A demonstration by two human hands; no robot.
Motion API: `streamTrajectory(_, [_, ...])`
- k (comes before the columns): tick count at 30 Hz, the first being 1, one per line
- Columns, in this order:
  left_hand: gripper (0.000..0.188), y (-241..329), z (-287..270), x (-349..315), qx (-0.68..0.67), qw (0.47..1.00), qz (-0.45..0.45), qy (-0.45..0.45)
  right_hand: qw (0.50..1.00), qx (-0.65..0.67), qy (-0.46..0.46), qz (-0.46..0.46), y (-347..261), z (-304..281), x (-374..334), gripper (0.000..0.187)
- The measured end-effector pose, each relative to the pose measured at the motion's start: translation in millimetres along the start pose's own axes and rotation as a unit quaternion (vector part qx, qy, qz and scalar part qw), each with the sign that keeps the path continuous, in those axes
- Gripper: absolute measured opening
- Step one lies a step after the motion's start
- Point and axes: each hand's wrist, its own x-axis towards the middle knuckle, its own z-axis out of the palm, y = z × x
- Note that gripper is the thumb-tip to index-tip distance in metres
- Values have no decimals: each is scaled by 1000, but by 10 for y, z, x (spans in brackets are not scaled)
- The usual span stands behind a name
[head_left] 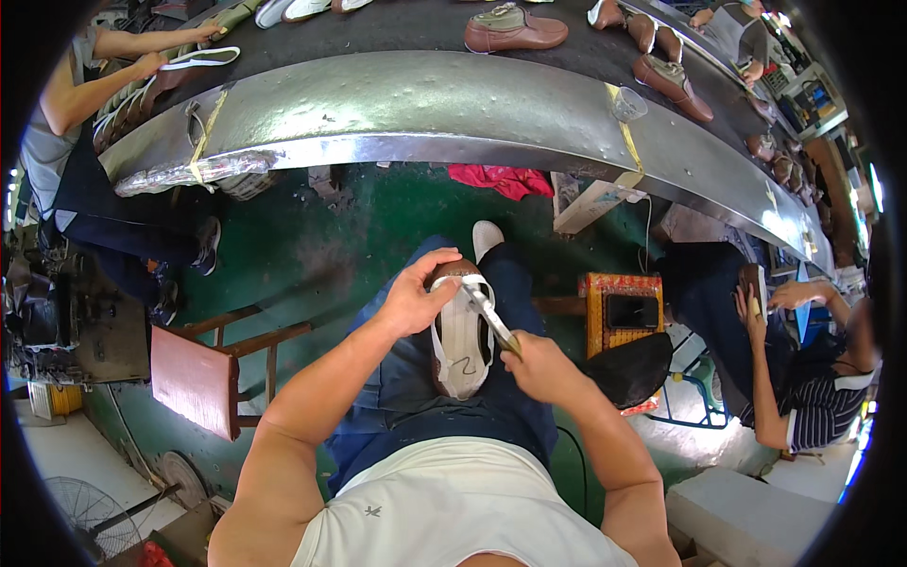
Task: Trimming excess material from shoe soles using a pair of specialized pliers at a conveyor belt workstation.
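Observation:
A brown shoe (463, 354) rests sole-up on my lap, toe pointing away from me. Its pale insole has a dark handwritten mark, and a white lining edge runs around the rim. My left hand (419, 295) grips the toe, fingers over the far end and thumb pressed on the white edge. In my right hand (543, 367) is a pair of silver lasting pliers (493, 319), held by the handle at the shoe's right side. The head of the pliers meets the edge near the toe, beside my left thumb; whether the jaws are closed on it cannot be made out.
A dark conveyor with a metal side (378, 104) crosses ahead, carrying several shoes, including a brown one (515, 30). A stool (196, 378) stands left, a seat with a phone (631, 312) right. Co-workers are at both sides. A fan (90, 515) stands lower left.

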Motion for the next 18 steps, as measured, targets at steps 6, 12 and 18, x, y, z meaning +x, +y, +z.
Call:
streamTrajectory(6, [44, 55, -91, -14, 51, 998, 24, -14, 977, 202, 17, 63, -384, -283, -48, 24])
streamTrajectory(12, [70, 168, -348, 7, 30, 993, -19, -116, 997, 55, -12, 49, -174, -133, 357, 34])
streamTrajectory(18, [70, -179, -55, -327, -126, 978, -150, 67, 982, 97, 147, 73, 160, 349, 321, 55])
